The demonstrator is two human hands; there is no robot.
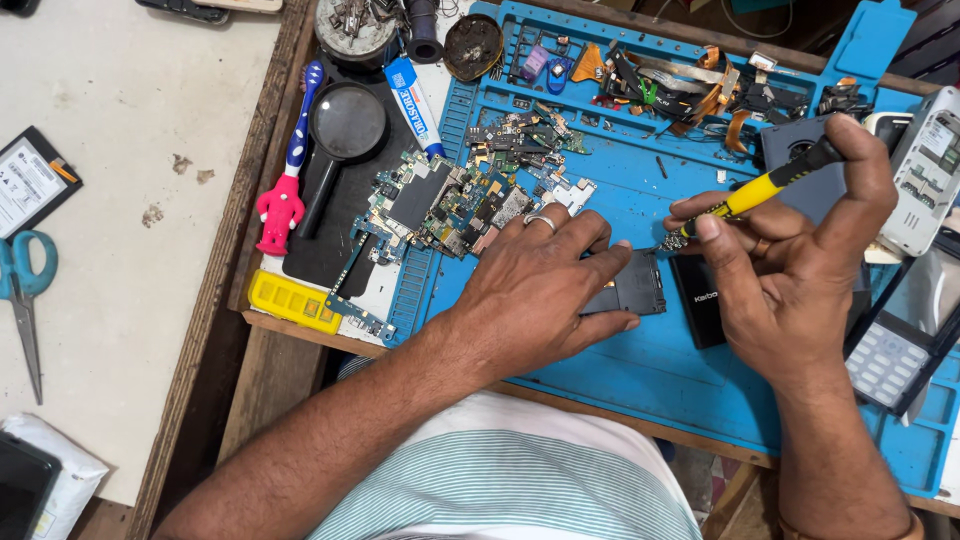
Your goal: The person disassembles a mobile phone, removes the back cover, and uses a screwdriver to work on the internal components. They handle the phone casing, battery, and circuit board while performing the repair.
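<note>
My left hand (540,290) lies flat on a small dark phone part (632,288) and pins it to the blue work mat (640,370). A ring sits on one of its fingers. My right hand (790,270) grips a yellow and black screwdriver (765,185) like a pen. The tool slants down to the left, its tip touching the upper right corner of the dark part. A black battery (700,300) lies just right of the part, partly under my right hand.
A heap of circuit boards (470,190) lies left of my hands, with a magnifying glass (340,130), a pink toothbrush (285,170) and a yellow tray (295,300). Flex cables fill the mat's far compartments (700,85). Phone shells (925,170) and a keypad (885,360) lie right. Scissors (22,290) rest far left.
</note>
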